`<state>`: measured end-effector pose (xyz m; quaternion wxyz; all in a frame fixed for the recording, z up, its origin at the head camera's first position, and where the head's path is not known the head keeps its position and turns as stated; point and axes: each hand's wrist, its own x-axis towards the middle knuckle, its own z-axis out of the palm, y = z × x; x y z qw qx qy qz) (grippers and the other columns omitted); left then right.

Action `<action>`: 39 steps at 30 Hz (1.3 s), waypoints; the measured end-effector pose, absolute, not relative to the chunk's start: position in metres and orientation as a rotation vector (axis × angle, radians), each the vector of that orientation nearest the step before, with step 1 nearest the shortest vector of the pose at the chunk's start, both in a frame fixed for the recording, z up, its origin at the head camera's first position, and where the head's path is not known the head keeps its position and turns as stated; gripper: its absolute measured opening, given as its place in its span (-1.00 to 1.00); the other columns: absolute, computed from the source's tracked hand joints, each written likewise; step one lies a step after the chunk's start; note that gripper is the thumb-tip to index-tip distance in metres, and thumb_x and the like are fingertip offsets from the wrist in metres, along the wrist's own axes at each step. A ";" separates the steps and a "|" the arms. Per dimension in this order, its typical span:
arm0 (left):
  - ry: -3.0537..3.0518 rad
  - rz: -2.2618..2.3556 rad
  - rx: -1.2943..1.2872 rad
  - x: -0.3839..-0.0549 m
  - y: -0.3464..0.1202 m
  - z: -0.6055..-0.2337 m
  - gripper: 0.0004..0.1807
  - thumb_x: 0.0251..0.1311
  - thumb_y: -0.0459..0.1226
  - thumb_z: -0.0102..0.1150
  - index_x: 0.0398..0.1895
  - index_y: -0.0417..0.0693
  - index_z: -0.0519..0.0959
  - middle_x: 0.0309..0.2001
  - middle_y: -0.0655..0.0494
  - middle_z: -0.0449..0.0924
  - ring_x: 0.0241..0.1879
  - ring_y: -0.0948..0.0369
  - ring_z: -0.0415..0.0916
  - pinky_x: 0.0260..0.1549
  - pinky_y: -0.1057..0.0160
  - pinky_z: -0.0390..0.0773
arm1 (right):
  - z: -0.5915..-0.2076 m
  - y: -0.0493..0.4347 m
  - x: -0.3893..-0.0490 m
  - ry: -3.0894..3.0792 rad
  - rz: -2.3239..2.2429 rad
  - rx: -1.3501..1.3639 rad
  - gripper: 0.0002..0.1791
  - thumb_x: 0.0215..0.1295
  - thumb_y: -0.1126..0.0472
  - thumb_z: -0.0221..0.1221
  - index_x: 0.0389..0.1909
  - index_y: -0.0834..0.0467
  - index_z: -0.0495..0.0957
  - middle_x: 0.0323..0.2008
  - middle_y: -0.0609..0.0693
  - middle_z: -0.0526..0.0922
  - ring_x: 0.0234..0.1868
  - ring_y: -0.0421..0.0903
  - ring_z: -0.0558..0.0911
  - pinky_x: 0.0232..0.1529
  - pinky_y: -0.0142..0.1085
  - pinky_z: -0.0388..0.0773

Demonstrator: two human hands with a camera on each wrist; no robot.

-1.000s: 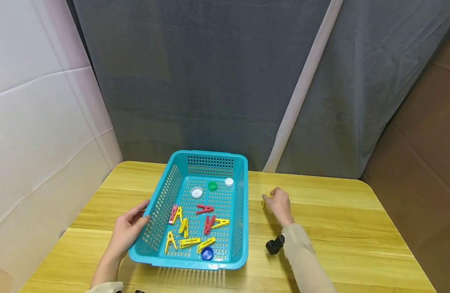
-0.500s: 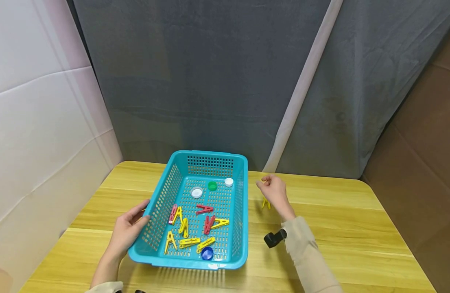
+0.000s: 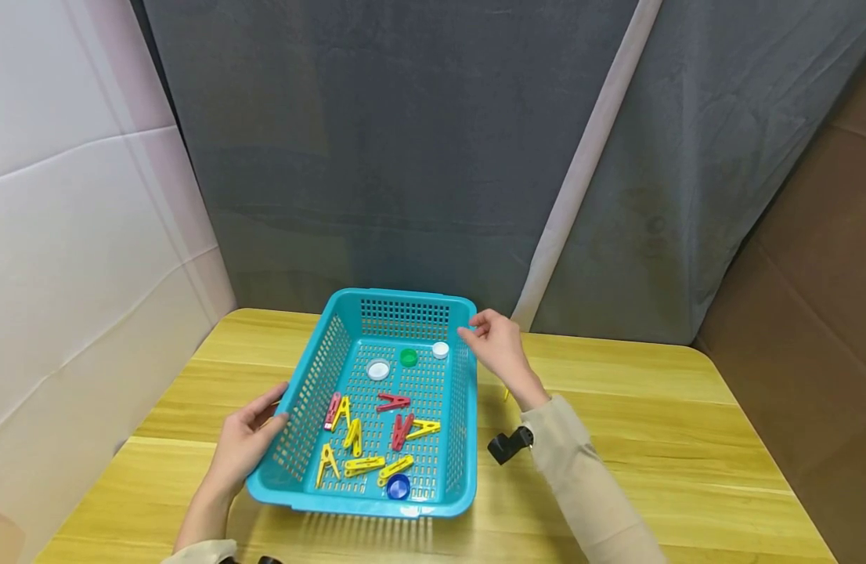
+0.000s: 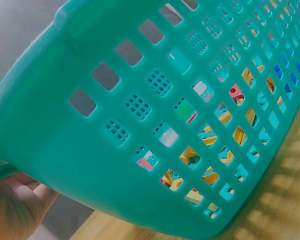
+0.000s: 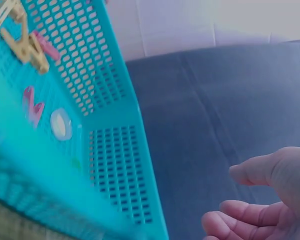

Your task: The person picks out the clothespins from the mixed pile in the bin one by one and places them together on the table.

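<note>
A turquoise plastic basket (image 3: 468, 439) with perforated walls stands on the wooden table. My left hand (image 3: 241, 442) grips its left rim; the left wrist view shows that hand (image 4: 20, 202) at the rim from outside. My right hand (image 3: 499, 348) is at the far right rim, holding nothing; in the right wrist view its thumb and fingers (image 5: 260, 192) are apart. Behind its wrist a yellow clothespin (image 3: 506, 394) on the table is mostly hidden. Inside the basket lie several yellow clothespins (image 3: 365, 464), red clothespins (image 3: 394, 403) and a pink clothespin (image 3: 332, 411).
Bottle caps also lie in the basket: a blue cap (image 3: 398, 487), a green cap (image 3: 408, 358), a white cap (image 3: 441, 350) and a clear-rimmed white lid (image 3: 378, 370). A grey curtain (image 3: 405, 157) hangs behind the table (image 3: 651, 439).
My right hand has let go of the yellow clothespin, leaving it on the table, and has moved left and away to the basket's right rim. The left hand and basket have stayed put.
</note>
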<state>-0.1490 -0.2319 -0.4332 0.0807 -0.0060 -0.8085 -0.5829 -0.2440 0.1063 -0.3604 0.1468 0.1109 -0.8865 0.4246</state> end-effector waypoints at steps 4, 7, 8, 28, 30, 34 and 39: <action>-2.417 -1.746 -0.018 -0.148 -0.232 -0.433 -0.52 0.28 -0.45 -0.01 0.26 -0.43 0.28 0.08 -0.45 0.39 -0.23 0.53 0.47 -0.37 0.41 0.58 | -0.355 0.094 -0.246 -2.565 1.244 0.360 -0.77 0.17 0.24 0.25 -0.28 0.36 0.56 -0.48 0.13 0.61 -0.45 0.00 0.58 -0.42 -0.24 0.54; -2.414 -1.751 -0.016 -0.148 -0.232 -0.432 -0.52 0.28 -0.45 -0.01 0.26 -0.43 0.28 0.08 -0.45 0.40 -0.24 0.52 0.48 -0.37 0.40 0.59 | -0.352 0.084 -0.246 -2.579 1.266 0.399 -0.76 0.19 0.24 0.25 -0.27 0.37 0.56 -0.47 0.14 0.62 -0.45 0.00 0.58 -0.42 -0.25 0.54; -2.414 -1.751 -0.016 -0.148 -0.232 -0.432 -0.52 0.28 -0.45 -0.01 0.26 -0.43 0.28 0.08 -0.45 0.39 -0.23 0.52 0.48 -0.37 0.41 0.58 | -0.352 0.081 -0.247 -2.583 1.271 0.412 -0.76 0.19 0.23 0.24 -0.27 0.37 0.56 -0.47 0.14 0.62 -0.45 -0.01 0.58 -0.43 -0.26 0.54; -2.415 -1.779 0.001 -0.151 -0.231 -0.433 -0.50 0.28 -0.47 -0.01 0.29 -0.41 0.25 0.15 -0.42 0.35 -0.19 0.59 0.42 -0.32 0.47 0.55 | -0.365 0.015 -0.245 -2.864 1.229 0.540 -0.71 0.21 0.17 0.24 -0.15 0.30 0.54 -0.52 -0.02 0.51 -0.54 -0.18 0.45 -0.47 -0.38 0.42; -2.415 -1.780 0.002 -0.150 -0.230 -0.433 -0.50 0.28 -0.47 -0.01 0.29 -0.41 0.25 0.15 -0.42 0.35 -0.19 0.59 0.41 -0.32 0.48 0.55 | -0.366 0.010 -0.244 -2.888 1.219 0.554 -0.71 0.21 0.16 0.24 -0.16 0.29 0.54 -0.55 -0.05 0.48 -0.56 -0.19 0.43 -0.48 -0.40 0.40; -2.421 -1.767 -0.002 -0.151 -0.230 -0.432 -0.51 0.28 -0.47 -0.02 0.28 -0.43 0.25 0.15 -0.42 0.35 -0.19 0.59 0.41 -0.32 0.49 0.55 | -0.369 0.001 -0.244 -2.927 1.211 0.576 -0.70 0.21 0.17 0.24 -0.15 0.31 0.52 -0.65 -0.05 0.44 -0.65 -0.23 0.36 -0.53 -0.42 0.37; -2.402 -1.760 -0.020 -0.152 -0.230 -0.433 -0.51 0.26 -0.49 -0.01 0.26 -0.45 0.27 0.13 -0.43 0.37 -0.20 0.58 0.42 -0.33 0.49 0.55 | -0.376 -0.011 -0.242 -2.973 1.138 0.612 -0.71 0.20 0.18 0.24 -0.17 0.32 0.53 -0.55 -0.01 0.53 -0.68 -0.24 0.33 -0.51 -0.43 0.38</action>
